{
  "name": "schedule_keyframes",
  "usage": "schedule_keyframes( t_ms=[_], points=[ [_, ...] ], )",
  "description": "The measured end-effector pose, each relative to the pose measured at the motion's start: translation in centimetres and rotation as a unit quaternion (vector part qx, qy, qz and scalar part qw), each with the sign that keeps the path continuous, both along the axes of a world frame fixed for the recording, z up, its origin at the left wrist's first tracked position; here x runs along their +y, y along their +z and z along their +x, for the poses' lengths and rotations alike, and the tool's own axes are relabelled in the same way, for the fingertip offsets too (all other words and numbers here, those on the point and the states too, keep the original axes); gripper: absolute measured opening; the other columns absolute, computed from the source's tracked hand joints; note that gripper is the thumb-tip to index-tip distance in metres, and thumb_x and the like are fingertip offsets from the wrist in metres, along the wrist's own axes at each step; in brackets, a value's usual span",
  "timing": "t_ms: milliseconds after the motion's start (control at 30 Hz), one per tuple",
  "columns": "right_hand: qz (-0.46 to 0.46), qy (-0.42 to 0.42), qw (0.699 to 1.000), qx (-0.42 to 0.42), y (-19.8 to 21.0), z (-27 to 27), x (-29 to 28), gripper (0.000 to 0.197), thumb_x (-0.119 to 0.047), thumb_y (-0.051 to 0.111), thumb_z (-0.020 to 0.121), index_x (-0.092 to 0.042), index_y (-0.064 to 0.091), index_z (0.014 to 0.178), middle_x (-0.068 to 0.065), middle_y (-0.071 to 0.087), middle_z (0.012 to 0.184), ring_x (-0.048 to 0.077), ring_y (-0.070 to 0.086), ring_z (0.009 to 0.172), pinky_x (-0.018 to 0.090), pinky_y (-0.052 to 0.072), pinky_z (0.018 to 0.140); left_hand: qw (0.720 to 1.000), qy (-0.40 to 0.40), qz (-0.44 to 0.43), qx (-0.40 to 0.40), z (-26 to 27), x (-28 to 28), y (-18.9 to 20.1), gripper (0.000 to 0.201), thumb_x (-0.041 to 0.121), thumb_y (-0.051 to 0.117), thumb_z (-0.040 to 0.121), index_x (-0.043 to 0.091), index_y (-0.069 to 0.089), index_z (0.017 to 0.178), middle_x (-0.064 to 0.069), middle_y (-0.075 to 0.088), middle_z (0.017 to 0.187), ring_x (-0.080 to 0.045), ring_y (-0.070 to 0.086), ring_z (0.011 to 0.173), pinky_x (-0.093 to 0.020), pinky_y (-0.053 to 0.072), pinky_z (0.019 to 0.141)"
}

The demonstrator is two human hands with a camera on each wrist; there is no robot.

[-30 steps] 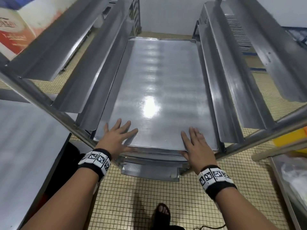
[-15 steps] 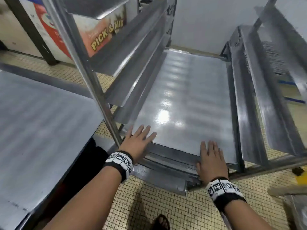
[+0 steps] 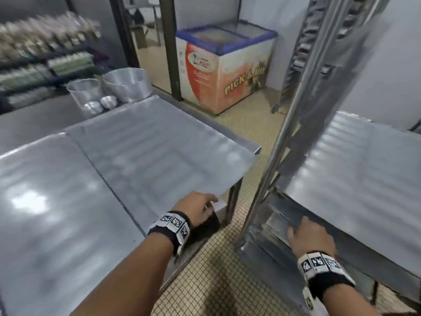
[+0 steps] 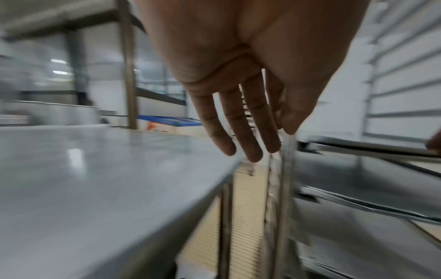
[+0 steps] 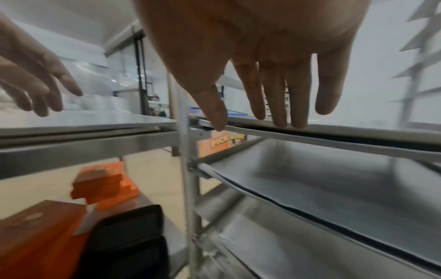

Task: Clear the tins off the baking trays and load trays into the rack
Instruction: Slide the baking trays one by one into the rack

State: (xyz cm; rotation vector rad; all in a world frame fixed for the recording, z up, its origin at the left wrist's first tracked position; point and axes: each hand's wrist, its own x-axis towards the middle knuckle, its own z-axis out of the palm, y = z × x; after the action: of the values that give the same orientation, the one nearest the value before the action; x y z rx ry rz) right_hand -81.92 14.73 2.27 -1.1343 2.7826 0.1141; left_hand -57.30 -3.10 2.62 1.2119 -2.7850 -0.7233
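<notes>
Bakery kitchen, tan mosaic floor, a broad grey steel tabletop on the left, all smeared by motion blur. On the right, the flat silver baking tray sits in the tall steel rack, long axis running away from the person, its far end cut off by the frame. More trays sit on the runners below, hard to count. Right hand rests at the tray's near edge, fingers straight and relaxed, holding nothing. Left hand hovers over the tabletop's corner, fingers loose and apart, empty. Round metal tubs blurred at the back
</notes>
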Motion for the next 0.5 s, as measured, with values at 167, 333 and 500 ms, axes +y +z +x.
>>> schedule_keyframes(
  t_ms=[167,333,500],
  points=[
    [-0.048,0.149,0.982,-0.109,0.3,11.3,-7.9,0.033,-0.041,0.049,0.094,-0.019,0.06,0.116,0.005,0.068,0.115,0.026,0.065,0.103,0.033,0.052,0.086,0.983,0.181,0.018,-0.013,13.7,-0.6,-0.7,0.036,0.024,0.056,0.093,0.024,0.061,0.129,0.002,0.071,0.113,-0.02,0.065,0.106,-0.034,0.05,0.095],
    [-0.038,0.306,0.937,-0.165,0.1,22.5,-13.3,0.04,-0.04,0.052,0.091,-0.023,0.057,0.127,0.001,0.066,0.124,0.025,0.062,0.113,0.036,0.052,0.093,0.923,0.38,0.05,-0.036,26.6,2.3,-1.9,0.044,0.022,0.056,0.092,0.021,0.055,0.135,-0.002,0.064,0.126,-0.023,0.058,0.119,-0.034,0.046,0.101],
    [-0.014,0.382,0.899,-0.212,-1.3,31.4,-15.9,0.04,-0.037,0.058,0.088,-0.016,0.062,0.122,0.004,0.068,0.121,0.026,0.062,0.114,0.031,0.05,0.094,0.83,0.544,0.06,-0.107,35.3,7.5,-3.3,0.053,0.033,0.057,0.092,0.028,0.042,0.143,-0.001,0.047,0.141,-0.026,0.042,0.133,-0.046,0.044,0.102]
  ],
)
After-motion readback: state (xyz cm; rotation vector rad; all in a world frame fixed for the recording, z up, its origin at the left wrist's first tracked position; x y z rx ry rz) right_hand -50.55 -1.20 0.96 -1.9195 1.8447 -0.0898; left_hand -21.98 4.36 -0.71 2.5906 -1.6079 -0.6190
